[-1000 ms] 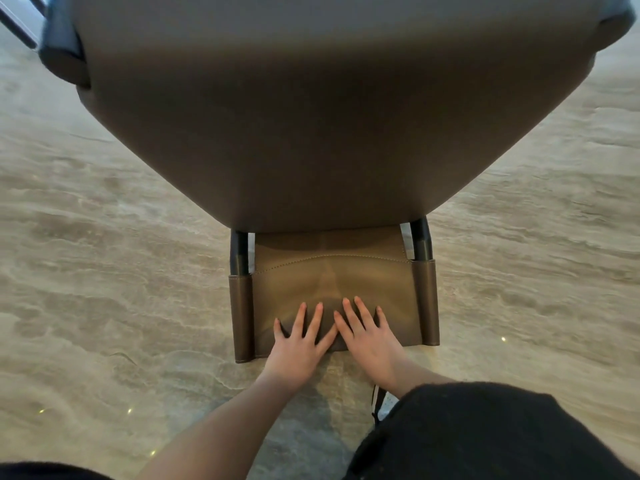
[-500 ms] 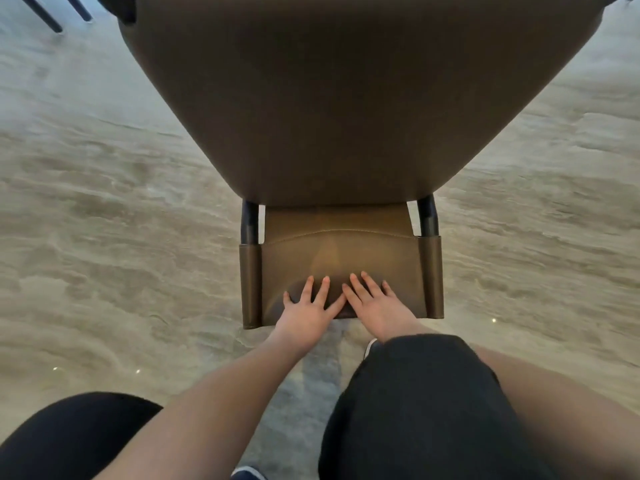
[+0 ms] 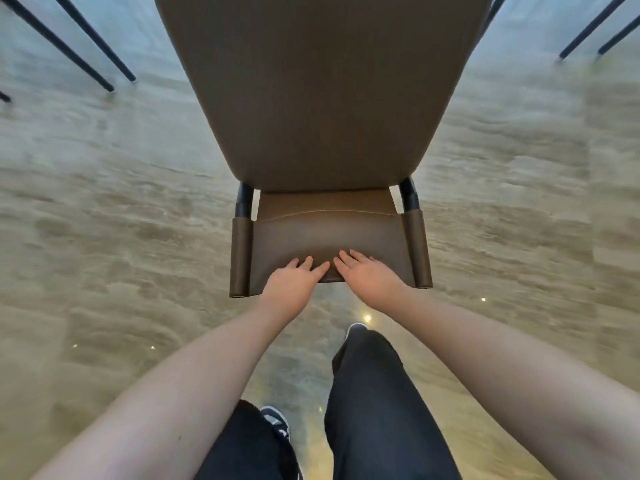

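A brown leather chair [image 3: 322, 98] stands in front of me on the marbled floor, seen from above and behind, with its seat stretching away toward the top of the view. Its backrest panel [image 3: 329, 233] hangs between two black posts with brown sleeves. My left hand [image 3: 292, 284] and my right hand [image 3: 369, 275] lie side by side on the top edge of that backrest, fingers straight and pointing forward, index fingers almost touching. Both forearms reach out from the bottom of the view.
Thin black legs of other furniture [image 3: 86, 46] slant in at the top left, and more black legs [image 3: 595, 29] at the top right. The glossy stone floor [image 3: 121, 220] spreads around the chair. My dark trousers [image 3: 377, 410] and a shoe [image 3: 275, 420] are below.
The view has risen and pulled back, so the chair looks smaller and more floor shows. Both hands stay flat on the backrest edge. My legs have stepped into view.
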A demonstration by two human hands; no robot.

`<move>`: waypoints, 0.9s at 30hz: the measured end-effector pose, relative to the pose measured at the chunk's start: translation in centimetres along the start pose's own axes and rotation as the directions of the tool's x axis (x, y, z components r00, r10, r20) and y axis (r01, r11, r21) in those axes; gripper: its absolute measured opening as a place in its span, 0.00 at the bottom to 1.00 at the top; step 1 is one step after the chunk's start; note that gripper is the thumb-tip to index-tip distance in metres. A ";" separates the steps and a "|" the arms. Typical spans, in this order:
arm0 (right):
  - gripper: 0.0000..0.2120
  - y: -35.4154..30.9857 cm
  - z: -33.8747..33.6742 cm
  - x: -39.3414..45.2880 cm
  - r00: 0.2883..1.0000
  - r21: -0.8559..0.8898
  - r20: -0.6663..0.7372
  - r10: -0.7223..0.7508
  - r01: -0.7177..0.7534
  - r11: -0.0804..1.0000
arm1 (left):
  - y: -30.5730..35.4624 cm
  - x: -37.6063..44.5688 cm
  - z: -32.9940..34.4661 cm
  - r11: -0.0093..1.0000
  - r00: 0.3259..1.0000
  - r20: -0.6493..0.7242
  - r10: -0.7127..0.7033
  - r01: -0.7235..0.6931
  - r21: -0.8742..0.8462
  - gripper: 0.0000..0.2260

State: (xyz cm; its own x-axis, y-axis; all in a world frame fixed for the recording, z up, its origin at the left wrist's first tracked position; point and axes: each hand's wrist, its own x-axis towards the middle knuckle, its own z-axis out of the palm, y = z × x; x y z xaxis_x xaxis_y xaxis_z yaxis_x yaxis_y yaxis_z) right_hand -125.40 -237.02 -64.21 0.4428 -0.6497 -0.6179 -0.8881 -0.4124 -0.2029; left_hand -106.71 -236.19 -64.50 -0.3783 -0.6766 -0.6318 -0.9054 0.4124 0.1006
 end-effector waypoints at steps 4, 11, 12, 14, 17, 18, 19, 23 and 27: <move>0.29 0.4 -10.0 -2.2 1.000 0.018 -0.016 -0.017 0.017 1.000 | -1.2 -2.4 -10.2 0.999 0.999 -0.024 -0.040 0.039 -0.024 0.31; 0.23 1.6 -26.9 -4.5 0.995 0.003 -0.096 0.011 -0.011 1.000 | -3.6 -4.5 -26.2 0.994 0.984 -0.141 -0.110 0.109 -0.014 0.29; 0.22 2.0 -29.2 -4.7 0.993 0.000 -0.114 0.025 -0.025 1.000 | -4.1 -4.5 -28.3 0.993 0.981 -0.158 -0.114 0.114 -0.007 0.26; 0.21 2.5 -33.1 -4.9 0.989 -0.003 -0.136 0.062 -0.063 0.998 | -5.3 -4.6 -32.1 0.989 0.975 -0.172 -0.140 0.145 0.016 0.17; 0.20 3.3 -38.6 -5.0 0.974 0.025 -0.190 0.122 -0.119 0.993 | -7.2 -4.4 -37.4 0.988 0.967 -0.217 -0.136 0.147 0.039 0.12; 0.20 3.4 -40.3 -4.9 0.968 0.036 -0.204 0.145 -0.140 0.989 | -7.9 -4.3 -39.0 0.989 0.964 -0.230 -0.130 0.142 0.036 0.12; 0.20 3.5 -42.0 -4.8 0.962 0.048 -0.214 0.171 -0.165 0.985 | -8.5 -4.0 -40.6 0.990 0.962 -0.243 -0.125 0.138 0.035 0.12; 0.21 3.9 -47.5 -3.8 0.931 0.079 -0.276 0.240 -0.227 0.971 | -10.7 -3.0 -45.8 0.994 0.949 -0.305 -0.080 0.098 0.044 0.12; 0.21 5.3 -51.8 -2.4 0.906 0.110 -0.326 0.269 -0.247 0.963 | -13.3 -1.1 -50.3 0.998 0.928 -0.373 0.002 0.024 0.066 0.07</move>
State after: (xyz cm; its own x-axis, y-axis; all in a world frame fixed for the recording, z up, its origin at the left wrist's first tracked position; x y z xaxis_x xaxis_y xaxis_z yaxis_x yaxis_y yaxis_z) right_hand -124.77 -270.72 -24.48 0.2021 -0.9080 -0.3670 -0.9779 -0.1664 -0.1269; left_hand -103.90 -271.64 -26.54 -0.4250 -0.8542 -0.2996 -0.8995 0.4355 0.0342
